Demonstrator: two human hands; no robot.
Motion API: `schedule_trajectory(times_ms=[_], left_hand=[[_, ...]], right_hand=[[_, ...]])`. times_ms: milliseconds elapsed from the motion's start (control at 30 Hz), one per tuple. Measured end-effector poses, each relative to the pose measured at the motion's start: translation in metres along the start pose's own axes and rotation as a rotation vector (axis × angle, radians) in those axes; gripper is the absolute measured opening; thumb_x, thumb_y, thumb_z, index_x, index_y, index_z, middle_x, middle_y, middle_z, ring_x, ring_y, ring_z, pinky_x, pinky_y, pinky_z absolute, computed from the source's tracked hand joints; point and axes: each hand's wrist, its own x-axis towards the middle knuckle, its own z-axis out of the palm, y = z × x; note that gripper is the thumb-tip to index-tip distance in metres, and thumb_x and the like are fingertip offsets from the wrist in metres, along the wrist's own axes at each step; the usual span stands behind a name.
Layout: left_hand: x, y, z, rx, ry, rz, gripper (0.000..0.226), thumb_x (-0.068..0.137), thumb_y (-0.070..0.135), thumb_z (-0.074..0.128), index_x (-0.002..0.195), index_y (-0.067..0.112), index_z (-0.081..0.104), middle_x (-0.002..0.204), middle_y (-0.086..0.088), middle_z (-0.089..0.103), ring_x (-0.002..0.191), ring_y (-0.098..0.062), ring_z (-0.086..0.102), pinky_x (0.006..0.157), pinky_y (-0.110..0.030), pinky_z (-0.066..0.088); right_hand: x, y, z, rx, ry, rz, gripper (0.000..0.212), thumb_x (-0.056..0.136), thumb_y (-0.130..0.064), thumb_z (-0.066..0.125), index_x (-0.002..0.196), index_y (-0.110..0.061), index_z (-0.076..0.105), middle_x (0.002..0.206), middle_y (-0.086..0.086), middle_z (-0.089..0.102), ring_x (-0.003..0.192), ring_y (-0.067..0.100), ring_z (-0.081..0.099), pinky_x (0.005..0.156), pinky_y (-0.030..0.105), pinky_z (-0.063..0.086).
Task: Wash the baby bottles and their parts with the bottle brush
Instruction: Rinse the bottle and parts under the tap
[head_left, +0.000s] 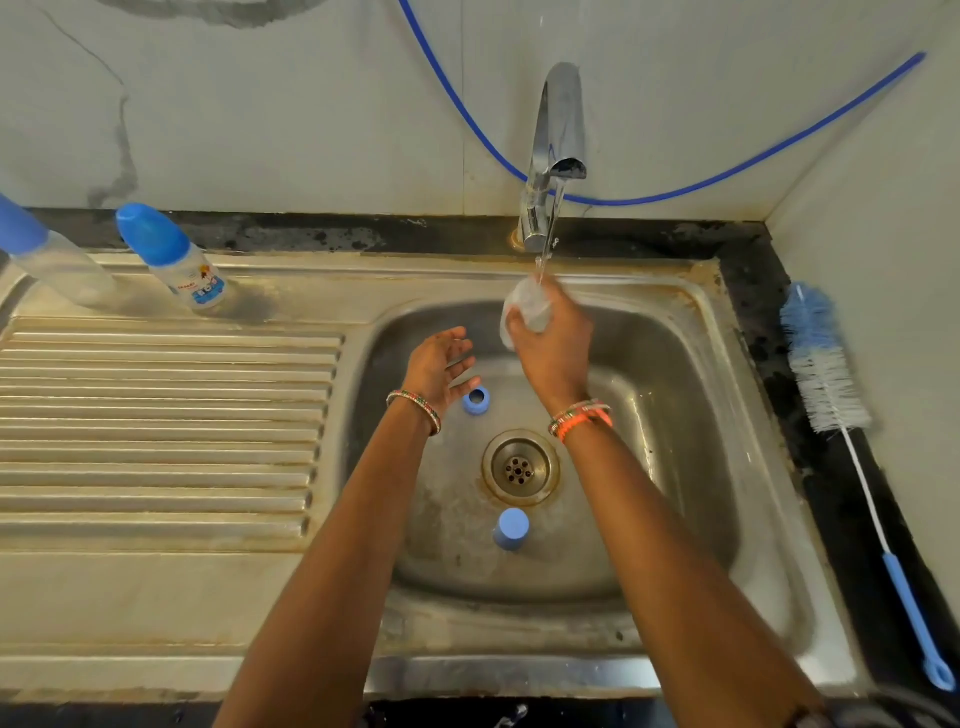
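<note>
You see a clear plastic bottle (527, 306), a light-blue screw ring (476, 400) and a light-blue cap (511, 529) in the dull steel sink (675, 415). Your blue-and-white bristled bottle brush (823, 364) has a blue handle. A blue-capped bottle with a printed cartoon label (176, 260) stands under the blue hose (727, 176).

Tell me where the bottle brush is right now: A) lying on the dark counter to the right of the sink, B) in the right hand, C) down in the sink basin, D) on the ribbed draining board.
A: the bottle brush lies on the dark counter right of the sink, untouched by either hand.
</note>
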Motion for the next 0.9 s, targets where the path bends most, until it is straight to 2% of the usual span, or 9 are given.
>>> schedule_trajectory(times_ms=[67,233,333,467,600,700,733,833,900], left_hand=[[-0.003,0.0,-0.005,-0.007,-0.006,0.001,0.03,0.099,0.021,0.04,0.122,0.014,0.056,0.124,-0.008,0.058,0.112,-0.024,0.054,0.089,-0.04,0.049],[0.0,0.003,-0.031,-0.041,-0.028,0.016,0.022,0.098,0.019,0.037,0.102,0.02,0.059,0.101,-0.001,0.063,0.103,-0.022,0.056,0.078,-0.034,0.05],[0.0,0.003,-0.036,-0.046,-0.015,-0.016,0.022,0.097,0.016,0.036,0.099,0.021,0.057,0.099,0.001,0.063,0.1,-0.02,0.056,0.079,-0.034,0.047],[0.005,0.005,-0.029,-0.041,-0.038,-0.025,0.022,0.097,0.016,0.036,0.099,0.02,0.058,0.099,0.001,0.063,0.102,-0.021,0.057,0.084,-0.036,0.047],[0.007,0.005,-0.018,-0.043,-0.008,-0.06,0.023,0.097,0.014,0.037,0.092,0.019,0.059,0.095,0.0,0.063,0.1,-0.022,0.057,0.091,-0.038,0.045],[0.009,0.005,-0.015,-0.037,-0.031,-0.051,0.026,0.096,0.012,0.035,0.092,0.018,0.059,0.094,0.0,0.064,0.09,-0.017,0.06,0.084,-0.034,0.047],[0.009,0.004,-0.015,-0.031,-0.022,-0.056,0.026,0.096,0.011,0.035,0.091,0.018,0.059,0.094,0.0,0.064,0.088,-0.017,0.06,0.081,-0.032,0.047],[0.01,0.001,-0.017,-0.029,0.027,-0.082,0.024,0.096,0.013,0.036,0.089,0.018,0.059,0.092,0.0,0.063,0.085,-0.017,0.059,0.073,-0.03,0.046],[0.012,-0.002,-0.021,-0.03,0.03,-0.077,0.024,0.097,0.015,0.036,0.089,0.017,0.059,0.091,-0.001,0.063,0.084,-0.016,0.059,0.073,-0.03,0.047]], right_hand=[[-0.007,0.007,0.009,-0.043,-0.088,0.087,0.036,0.085,-0.017,0.069,0.12,-0.011,0.062,0.104,-0.002,0.066,0.094,0.007,0.06,0.084,0.009,0.048],[-0.004,0.002,0.01,-0.011,0.134,0.007,0.031,0.085,-0.014,0.068,0.115,-0.007,0.061,0.095,-0.01,0.057,0.082,-0.012,0.056,0.072,-0.005,0.036],[-0.004,0.005,0.011,-0.116,-0.028,0.125,0.03,0.084,-0.018,0.069,0.112,-0.01,0.065,0.1,0.003,0.069,0.091,0.012,0.065,0.073,0.002,0.033],[0.0,-0.002,0.006,-0.04,0.207,-0.007,0.025,0.081,-0.014,0.07,0.105,-0.014,0.062,0.089,-0.01,0.06,0.078,-0.002,0.054,0.07,0.001,0.04],[0.001,0.008,0.007,-0.224,-0.068,0.089,0.019,0.081,-0.022,0.067,0.098,-0.012,0.065,0.091,0.003,0.069,0.086,0.021,0.065,0.075,0.025,0.048],[0.0,0.002,0.004,-0.139,0.124,0.029,0.026,0.086,-0.026,0.065,0.11,-0.014,0.062,0.093,-0.006,0.064,0.084,0.01,0.061,0.076,0.019,0.047],[0.0,0.001,0.005,-0.133,0.127,0.024,0.029,0.087,-0.026,0.065,0.113,-0.013,0.062,0.095,-0.005,0.064,0.084,0.01,0.062,0.077,0.021,0.049],[-0.002,0.008,0.011,-0.325,-0.093,0.115,0.028,0.084,-0.027,0.064,0.106,-0.01,0.066,0.102,0.01,0.07,0.096,0.028,0.065,0.082,0.028,0.046],[0.0,0.003,0.009,-0.294,-0.019,0.09,0.032,0.088,-0.028,0.062,0.115,-0.012,0.063,0.109,0.01,0.069,0.102,0.025,0.063,0.086,0.017,0.037]])
